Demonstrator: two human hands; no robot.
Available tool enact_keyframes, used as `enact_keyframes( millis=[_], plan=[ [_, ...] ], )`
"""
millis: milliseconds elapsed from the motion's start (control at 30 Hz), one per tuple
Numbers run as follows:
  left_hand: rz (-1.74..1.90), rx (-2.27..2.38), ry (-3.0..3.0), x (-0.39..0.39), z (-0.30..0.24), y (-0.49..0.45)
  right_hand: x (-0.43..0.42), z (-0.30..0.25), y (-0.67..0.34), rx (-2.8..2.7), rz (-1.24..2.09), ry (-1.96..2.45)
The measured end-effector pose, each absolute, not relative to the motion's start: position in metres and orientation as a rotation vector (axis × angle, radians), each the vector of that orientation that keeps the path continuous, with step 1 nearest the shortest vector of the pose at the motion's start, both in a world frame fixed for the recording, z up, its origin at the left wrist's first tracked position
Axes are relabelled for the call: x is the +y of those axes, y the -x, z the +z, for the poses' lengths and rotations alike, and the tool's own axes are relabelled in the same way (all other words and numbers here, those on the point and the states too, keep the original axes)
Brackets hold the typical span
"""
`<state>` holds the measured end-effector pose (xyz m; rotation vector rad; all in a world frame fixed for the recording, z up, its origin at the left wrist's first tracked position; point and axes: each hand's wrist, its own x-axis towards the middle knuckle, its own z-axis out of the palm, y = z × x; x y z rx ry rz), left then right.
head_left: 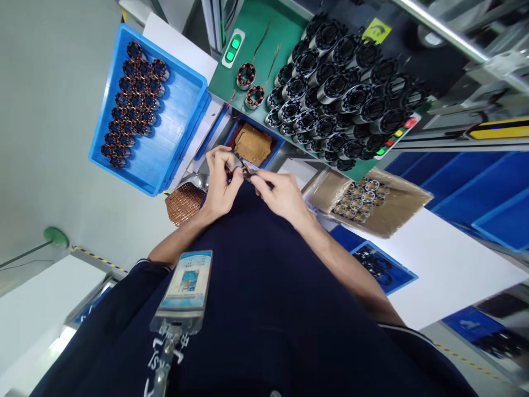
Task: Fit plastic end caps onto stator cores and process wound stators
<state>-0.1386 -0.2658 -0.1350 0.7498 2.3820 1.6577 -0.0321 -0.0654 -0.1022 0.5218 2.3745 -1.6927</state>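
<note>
My left hand (223, 184) is closed around a motor stator (230, 172), a short metal ring with dark and copper-coloured windings, mostly covered by the fingers. Opposite it, my right hand (283, 197) grips a small pliers-like tool (249, 172) whose tip meets the stator; its exact kind is hard to make out. Both hands are close together in front of my body. Just beyond them sits a small blue bin (270, 158) with brown material (253, 144) inside. Two wound stators (246, 76) with long wire tails stand on the green mat (252, 41).
A blue tray (177, 121) at left holds rows of wound stators (140, 87). Many black-lined stator cores (334, 88) crowd the mat at right. Beyond my right forearm are a lined box (397, 209) of metal rings and a blue bin (403, 278) of black parts.
</note>
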Motion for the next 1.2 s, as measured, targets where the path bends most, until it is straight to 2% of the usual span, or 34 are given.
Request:
enact_keyframes(
  millis=[133, 267, 400, 567, 800, 900, 1067, 1200],
  plan=[
    [1.245, 2.292, -0.201, -0.248, -0.216, 0.152, -0.059, -0.194, 0.06, 2.049, -1.735, -0.603],
    [1.104, 2.237, -0.022, -0.216, -0.264, 0.169, -0.045, -0.264, 0.081, 1.847, -1.711, -0.686],
    [1.042, 2.217, 0.069, -0.188, -0.293, 0.179, -0.023, -0.306, 0.094, 1.723, -1.661, -0.751],
    [1.007, 2.227, 0.116, -0.172, -0.314, 0.194, -0.004, -0.332, 0.114, 1.672, -1.637, -0.781],
    [1.075, 2.259, -0.089, -0.213, -0.292, 0.19, -0.014, -0.309, 0.109, 1.667, -1.779, -0.834],
    [1.093, 2.276, -0.305, -0.242, -0.268, 0.171, -0.033, -0.28, 0.094, 1.647, -1.913, -0.789],
    [1.031, 2.324, -0.985, -0.274, -0.222, 0.143, -0.057, -0.223, 0.07, 1.58, -2.09, -0.65],
    [1.326, 2.233, -1.108, -0.283, -0.177, 0.142, -0.048, -0.175, 0.054, 1.61, -2.198, -0.561]
  ],
)
